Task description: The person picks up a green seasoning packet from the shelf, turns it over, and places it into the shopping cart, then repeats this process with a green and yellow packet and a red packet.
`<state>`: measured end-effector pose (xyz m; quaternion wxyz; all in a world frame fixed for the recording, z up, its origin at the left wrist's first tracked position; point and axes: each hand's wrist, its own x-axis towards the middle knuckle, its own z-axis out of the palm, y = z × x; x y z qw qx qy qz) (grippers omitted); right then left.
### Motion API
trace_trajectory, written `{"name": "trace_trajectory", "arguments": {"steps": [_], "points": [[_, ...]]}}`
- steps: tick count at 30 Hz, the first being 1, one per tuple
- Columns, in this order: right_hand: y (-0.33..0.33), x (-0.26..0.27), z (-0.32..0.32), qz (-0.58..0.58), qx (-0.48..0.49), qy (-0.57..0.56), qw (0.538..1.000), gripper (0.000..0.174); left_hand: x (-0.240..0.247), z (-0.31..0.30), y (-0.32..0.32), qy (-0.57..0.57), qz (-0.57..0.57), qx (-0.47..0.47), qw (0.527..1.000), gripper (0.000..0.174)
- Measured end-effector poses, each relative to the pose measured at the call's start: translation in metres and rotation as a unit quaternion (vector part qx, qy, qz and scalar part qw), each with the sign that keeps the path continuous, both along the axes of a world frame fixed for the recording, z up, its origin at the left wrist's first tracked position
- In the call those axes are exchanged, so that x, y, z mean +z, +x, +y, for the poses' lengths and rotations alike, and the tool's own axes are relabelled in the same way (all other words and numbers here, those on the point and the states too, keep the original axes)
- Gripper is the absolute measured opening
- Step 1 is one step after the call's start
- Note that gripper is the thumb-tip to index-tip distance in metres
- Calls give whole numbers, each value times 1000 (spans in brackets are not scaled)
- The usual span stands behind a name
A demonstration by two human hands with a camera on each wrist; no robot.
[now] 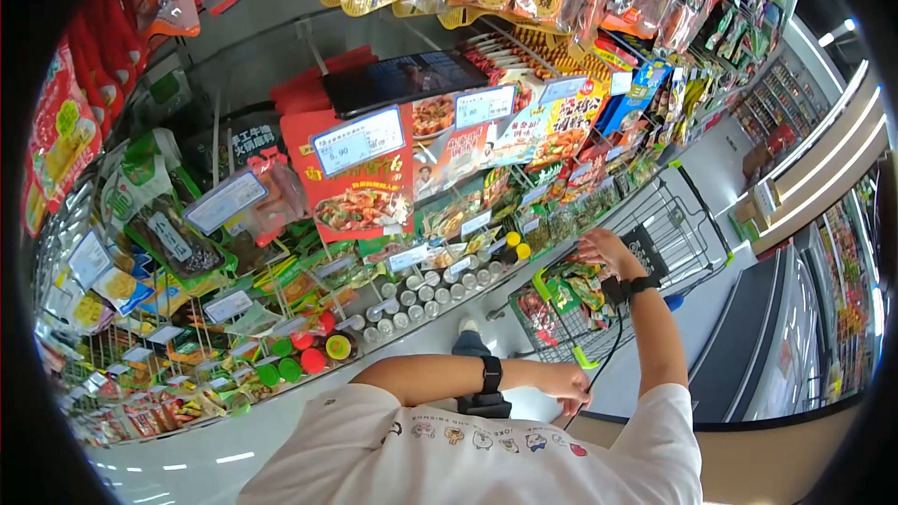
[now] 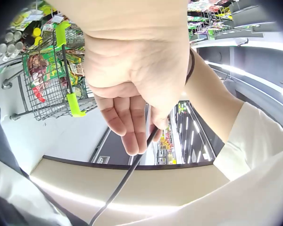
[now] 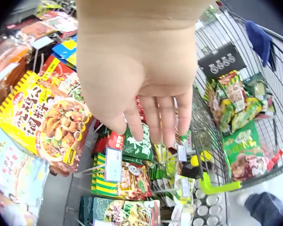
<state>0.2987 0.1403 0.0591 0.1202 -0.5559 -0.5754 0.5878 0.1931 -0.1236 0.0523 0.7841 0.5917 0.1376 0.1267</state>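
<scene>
My left hand [image 1: 561, 383] pinches a thin black cable [image 2: 125, 181] between thumb and fingers, low in front of my white shirt. In the left wrist view this hand [image 2: 132, 89] has its other fingers extended downward. My right hand [image 1: 603, 251] reaches forward near the shopping cart [image 1: 580, 355] and the shelf edge. Its fingers point loosely ahead and hold nothing in the right wrist view, where the hand [image 3: 146, 84] overlaps hanging seasoning packets. Several colourful food packets [image 3: 245, 155] lie inside the wire cart, which has green corner pieces.
Shelves of packaged food run along the left, with a red seasoning packet [image 1: 360, 187] in front. A dark phone-like slab [image 1: 402, 82] lies above the price tags. Below are rows of cans [image 1: 430, 295] and jars [image 1: 299, 355]. A dark conveyor-like surface [image 1: 748, 346] stands at right.
</scene>
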Motion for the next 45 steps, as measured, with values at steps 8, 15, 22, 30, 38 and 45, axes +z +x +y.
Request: {"name": "trace_trajectory", "arguments": {"steps": [8,15,22,30,38,45], "points": [[2,46,-6,57,-69,32,995,26,7,5,-17,55,44,66,995,19],[7,96,22,107,-95,93,985,23,26,36,-26,43,8,270,962,21],[5,147,20,138,-109,137,975,25,53,56,-64,244,78,417,872,17],[11,139,16,135,-125,142,973,25,39,60,-79,420,138,469,765,12],[20,174,24,180,-156,193,952,19,55,60,-80,315,111,402,853,13],[7,156,12,171,-153,194,954,20,8,49,-64,162,97,207,960,9]]}}
